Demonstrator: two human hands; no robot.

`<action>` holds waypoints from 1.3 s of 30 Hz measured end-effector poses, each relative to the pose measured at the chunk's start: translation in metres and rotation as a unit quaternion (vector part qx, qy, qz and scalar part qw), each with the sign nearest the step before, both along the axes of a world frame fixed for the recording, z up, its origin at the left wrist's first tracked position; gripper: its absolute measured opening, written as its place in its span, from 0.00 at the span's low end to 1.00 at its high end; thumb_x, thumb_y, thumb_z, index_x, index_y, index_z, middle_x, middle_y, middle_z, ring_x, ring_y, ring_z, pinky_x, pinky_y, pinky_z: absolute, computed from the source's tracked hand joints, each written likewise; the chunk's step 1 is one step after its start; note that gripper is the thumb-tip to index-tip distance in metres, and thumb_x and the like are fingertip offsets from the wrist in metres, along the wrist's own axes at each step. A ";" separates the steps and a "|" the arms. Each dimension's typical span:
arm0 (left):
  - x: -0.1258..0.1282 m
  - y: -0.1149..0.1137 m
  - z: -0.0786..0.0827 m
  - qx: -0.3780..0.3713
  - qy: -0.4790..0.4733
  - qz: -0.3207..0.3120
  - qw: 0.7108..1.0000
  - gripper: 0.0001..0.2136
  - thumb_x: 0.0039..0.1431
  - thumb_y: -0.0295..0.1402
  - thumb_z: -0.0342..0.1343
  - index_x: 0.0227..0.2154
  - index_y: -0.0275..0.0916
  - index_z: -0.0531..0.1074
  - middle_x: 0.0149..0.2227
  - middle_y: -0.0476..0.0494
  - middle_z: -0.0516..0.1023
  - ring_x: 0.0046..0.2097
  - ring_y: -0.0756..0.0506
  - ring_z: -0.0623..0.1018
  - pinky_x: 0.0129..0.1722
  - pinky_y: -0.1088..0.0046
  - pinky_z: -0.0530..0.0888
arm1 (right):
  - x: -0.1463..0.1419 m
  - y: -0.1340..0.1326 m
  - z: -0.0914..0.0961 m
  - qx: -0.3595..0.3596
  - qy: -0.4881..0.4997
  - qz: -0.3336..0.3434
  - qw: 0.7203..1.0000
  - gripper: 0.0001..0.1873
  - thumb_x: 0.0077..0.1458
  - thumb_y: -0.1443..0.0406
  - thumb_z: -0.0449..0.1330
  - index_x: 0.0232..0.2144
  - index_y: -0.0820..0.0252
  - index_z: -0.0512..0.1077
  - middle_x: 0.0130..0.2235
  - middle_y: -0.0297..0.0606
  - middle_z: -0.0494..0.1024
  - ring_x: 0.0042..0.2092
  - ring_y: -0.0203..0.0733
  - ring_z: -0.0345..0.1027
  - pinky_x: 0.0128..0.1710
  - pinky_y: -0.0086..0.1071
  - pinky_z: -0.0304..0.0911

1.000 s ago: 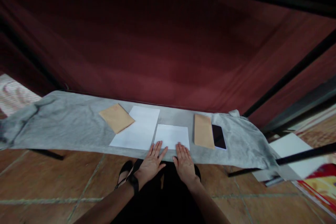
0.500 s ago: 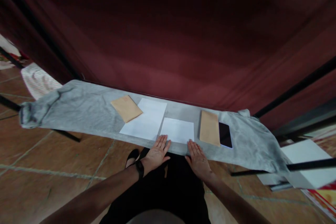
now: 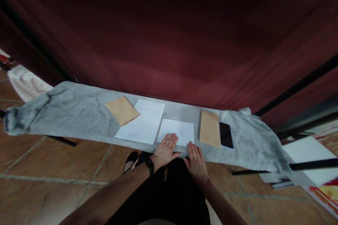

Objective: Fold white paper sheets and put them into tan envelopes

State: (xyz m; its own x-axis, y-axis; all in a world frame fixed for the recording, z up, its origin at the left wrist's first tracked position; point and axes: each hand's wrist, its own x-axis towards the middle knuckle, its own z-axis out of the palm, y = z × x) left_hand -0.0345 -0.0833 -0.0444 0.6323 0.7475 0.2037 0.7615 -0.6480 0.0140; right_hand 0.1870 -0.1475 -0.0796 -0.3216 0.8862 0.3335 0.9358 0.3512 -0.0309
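Observation:
A smaller white sheet of paper (image 3: 177,129), perhaps folded, lies before me on the grey cloth. My left hand (image 3: 166,150) rests flat on its near edge, fingers stretched out. At the sheet's near right corner, my right hand (image 3: 195,160) lies with its fingers extended and the tips touching the edge. Left of it is a larger white sheet (image 3: 148,119), its left part covered by a brown envelope (image 3: 122,110). To the right lie a brown envelope or stack of envelopes (image 3: 210,128) and, beside it, a dark-screened phone (image 3: 226,135).
The narrow surface is draped in grey cloth (image 3: 79,109). A dark red panel (image 3: 169,59) rises behind it, with black bars (image 3: 295,88) at the sides. White boards (image 3: 311,158) stand lower right above the tiled floor (image 3: 60,161).
My left hand has slid rightward along the near edge of the smaller sheet. My right hand stays at the right corner. The view has shifted slightly.

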 end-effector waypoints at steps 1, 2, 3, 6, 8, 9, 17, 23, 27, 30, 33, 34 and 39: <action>0.002 0.003 -0.003 -0.003 0.002 0.001 1.000 0.38 0.66 0.56 0.42 0.67 0.29 0.55 0.69 0.28 0.57 0.70 0.37 0.56 0.69 0.53 0.51 | -0.001 0.000 0.000 -0.001 -0.001 -0.005 1.000 0.35 0.69 0.57 0.46 0.71 0.67 0.44 0.70 0.50 0.55 0.69 0.54 0.52 0.67 0.50 0.47; 0.003 0.006 -0.005 -0.006 0.006 0.001 1.000 0.38 0.66 0.56 0.42 0.68 0.30 0.54 0.69 0.28 0.55 0.71 0.37 0.56 0.69 0.53 0.51 | -0.002 -0.001 0.000 -0.003 -0.002 -0.009 1.000 0.34 0.69 0.57 0.45 0.71 0.67 0.45 0.70 0.50 0.55 0.69 0.54 0.52 0.67 0.50 0.48; 0.004 0.009 -0.006 -0.008 0.013 0.000 1.000 0.38 0.66 0.57 0.43 0.69 0.32 0.52 0.70 0.29 0.54 0.71 0.37 0.55 0.69 0.53 0.50 | -0.002 -0.001 0.000 -0.005 -0.002 -0.012 1.000 0.34 0.69 0.57 0.45 0.71 0.67 0.46 0.70 0.50 0.55 0.69 0.54 0.52 0.67 0.50 0.48; 0.002 0.015 -0.007 -0.012 0.036 -0.003 0.999 0.38 0.65 0.57 0.44 0.70 0.35 0.50 0.71 0.31 0.51 0.72 0.37 0.52 0.69 0.52 0.49 | -0.002 -0.002 0.002 -0.015 0.011 -0.015 1.000 0.32 0.69 0.58 0.45 0.70 0.66 0.50 0.70 0.49 0.56 0.68 0.53 0.53 0.67 0.50 0.48; 0.001 0.016 -0.004 -0.017 0.040 -0.005 0.999 0.39 0.65 0.58 0.45 0.70 0.35 0.50 0.71 0.31 0.50 0.72 0.36 0.52 0.69 0.52 0.48 | -0.003 -0.002 0.005 -0.017 0.039 -0.022 0.999 0.29 0.70 0.59 0.45 0.68 0.65 0.54 0.68 0.48 0.60 0.68 0.52 0.54 0.67 0.51 0.48; 0.000 0.016 -0.003 -0.021 0.038 -0.006 0.999 0.40 0.64 0.58 0.45 0.69 0.34 0.50 0.71 0.30 0.51 0.72 0.36 0.52 0.69 0.52 0.48 | -0.005 0.000 0.007 -0.016 0.057 -0.028 0.998 0.28 0.70 0.59 0.44 0.67 0.64 0.56 0.67 0.48 0.62 0.67 0.52 0.56 0.68 0.52 0.47; 0.002 0.029 0.001 -0.066 -0.041 0.009 0.997 0.27 0.72 0.43 0.35 0.68 0.36 0.55 0.70 0.37 0.57 0.71 0.43 0.56 0.69 0.56 0.50 | -0.041 0.049 0.025 -0.033 0.155 -0.021 0.987 0.26 0.71 0.60 0.40 0.66 0.61 0.61 0.66 0.47 0.64 0.67 0.48 0.56 0.65 0.50 0.54; 0.003 0.063 -0.009 -0.040 -0.056 0.074 0.995 0.25 0.71 0.38 0.37 0.67 0.35 0.57 0.69 0.38 0.59 0.70 0.42 0.57 0.68 0.55 0.53 | -0.058 0.059 0.011 0.013 0.118 -0.074 0.990 0.26 0.69 0.59 0.48 0.66 0.57 0.60 0.68 0.48 0.59 0.68 0.53 0.55 0.66 0.52 0.51; 0.001 0.085 -0.011 -0.021 -0.069 0.119 0.990 0.25 0.70 0.38 0.39 0.67 0.37 0.56 0.68 0.37 0.61 0.70 0.41 0.59 0.68 0.54 0.54 | -0.055 0.054 0.006 0.031 0.109 -0.092 0.989 0.28 0.68 0.58 0.50 0.67 0.60 0.59 0.69 0.52 0.57 0.67 0.56 0.56 0.65 0.52 0.52; 0.003 0.100 -0.002 -0.045 -0.064 0.128 0.989 0.25 0.69 0.36 0.40 0.65 0.34 0.59 0.66 0.34 0.64 0.68 0.37 0.61 0.67 0.50 0.55 | -0.054 0.052 0.007 0.032 0.111 -0.096 0.989 0.29 0.68 0.58 0.50 0.67 0.61 0.58 0.69 0.51 0.57 0.67 0.55 0.56 0.65 0.52 0.53; 0.008 0.116 0.012 -0.073 -0.060 0.115 0.989 0.22 0.67 0.34 0.43 0.61 0.34 0.65 0.62 0.32 0.69 0.64 0.36 0.66 0.63 0.51 0.61 | -0.055 0.052 0.008 0.023 0.113 -0.104 0.988 0.29 0.68 0.58 0.51 0.67 0.61 0.59 0.69 0.51 0.57 0.68 0.55 0.55 0.66 0.51 0.52; 0.011 0.122 0.016 -0.079 -0.061 0.109 0.989 0.21 0.66 0.34 0.44 0.59 0.35 0.67 0.60 0.32 0.71 0.62 0.36 0.68 0.61 0.53 0.63 | -0.055 0.051 0.008 0.022 0.114 -0.105 0.988 0.28 0.68 0.59 0.51 0.67 0.61 0.59 0.69 0.50 0.57 0.68 0.55 0.55 0.66 0.51 0.52; 0.023 0.145 0.033 -0.119 -0.063 0.079 0.988 0.16 0.60 0.30 0.51 0.49 0.38 0.74 0.50 0.35 0.76 0.54 0.37 0.73 0.57 0.56 0.67 | -0.050 0.042 0.002 0.037 0.133 -0.076 0.987 0.27 0.68 0.67 0.47 0.68 0.61 0.57 0.66 0.47 0.65 0.66 0.49 0.58 0.66 0.48 0.55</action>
State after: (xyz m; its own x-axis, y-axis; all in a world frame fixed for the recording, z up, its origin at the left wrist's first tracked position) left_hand -0.0113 0.0613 -0.0115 0.4849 0.8709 0.0801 0.8351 -0.4883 0.2534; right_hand 0.1374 -0.1055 -0.0774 -0.0788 0.8875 0.4540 0.9401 0.2177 -0.2624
